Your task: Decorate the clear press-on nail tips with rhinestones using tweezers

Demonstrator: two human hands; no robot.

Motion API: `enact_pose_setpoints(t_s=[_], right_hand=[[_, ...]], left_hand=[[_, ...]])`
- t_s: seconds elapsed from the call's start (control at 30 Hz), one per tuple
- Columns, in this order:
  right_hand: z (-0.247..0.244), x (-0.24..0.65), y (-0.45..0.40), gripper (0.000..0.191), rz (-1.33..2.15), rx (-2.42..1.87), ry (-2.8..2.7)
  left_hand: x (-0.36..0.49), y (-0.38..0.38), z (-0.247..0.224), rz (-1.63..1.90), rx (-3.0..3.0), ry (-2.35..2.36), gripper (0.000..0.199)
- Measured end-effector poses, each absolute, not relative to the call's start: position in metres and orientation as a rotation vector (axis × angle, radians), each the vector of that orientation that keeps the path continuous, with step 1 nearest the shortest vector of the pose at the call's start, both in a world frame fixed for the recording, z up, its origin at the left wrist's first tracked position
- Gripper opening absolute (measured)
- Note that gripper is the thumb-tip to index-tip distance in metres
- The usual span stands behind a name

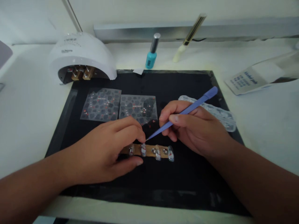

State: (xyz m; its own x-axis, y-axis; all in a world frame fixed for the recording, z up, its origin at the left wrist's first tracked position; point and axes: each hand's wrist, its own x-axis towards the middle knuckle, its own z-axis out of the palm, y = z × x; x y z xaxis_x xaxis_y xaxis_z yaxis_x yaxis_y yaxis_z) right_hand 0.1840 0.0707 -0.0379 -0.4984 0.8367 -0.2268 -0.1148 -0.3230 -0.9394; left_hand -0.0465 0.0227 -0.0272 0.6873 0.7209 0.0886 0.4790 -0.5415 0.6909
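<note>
A narrow wooden strip [150, 150] lies on the black mat, carrying several glossy false nails [158, 153] decorated in clear, white and red. My left hand [105, 149] is closed around the strip's left part, index finger above it and thumb below; that end is hidden under the hand. Its index fingertip is beside one false nail [143, 150]. In a pen-like grip, my right hand [191, 127] holds slim purple tweezers [193, 107]. Their fine point is at the upper end of that same nail, close to my left index fingertip; whether it touches is too small to tell.
Two clear sticker sheets [101, 104] with dark and red patterns lie behind my hands. A white nail lamp [81, 53] holds wooden pieces. At the back are a turquoise polish bottle [151, 59], a gold-capped tube [193, 31] and an alcohol pads packet [247, 79]. Clear plastic [221, 115] is beyond my right hand.
</note>
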Motion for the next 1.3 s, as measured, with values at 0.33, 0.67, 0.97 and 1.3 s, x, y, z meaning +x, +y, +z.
enact_pose_setpoints(t_s=[0.33, 0.67, 0.97, 1.3], right_hand=[[-0.0385, 0.1849, 0.07, 0.006, 1.887, -0.985, -1.255], [-0.0382, 0.1843, 0.0708, 0.006, 1.874, -1.013, -1.267], [-0.0376, 0.1839, 0.0703, 0.004, 1.86, -1.022, -1.263], [-0.0394, 0.1838, 0.0693, 0.004, 1.844, -0.997, -1.279]], left_hand=[[-0.0481, 0.022, -0.0258, 0.477, 2.245, 0.912, 0.027], [-0.0468, 0.0218, -0.0274, 0.474, 2.244, 0.916, 0.028], [-0.0463, 0.0238, -0.0227, 0.399, 2.231, 0.9, 0.018], [-0.0461, 0.0224, -0.0234, 0.377, 2.234, 0.9, 0.016]])
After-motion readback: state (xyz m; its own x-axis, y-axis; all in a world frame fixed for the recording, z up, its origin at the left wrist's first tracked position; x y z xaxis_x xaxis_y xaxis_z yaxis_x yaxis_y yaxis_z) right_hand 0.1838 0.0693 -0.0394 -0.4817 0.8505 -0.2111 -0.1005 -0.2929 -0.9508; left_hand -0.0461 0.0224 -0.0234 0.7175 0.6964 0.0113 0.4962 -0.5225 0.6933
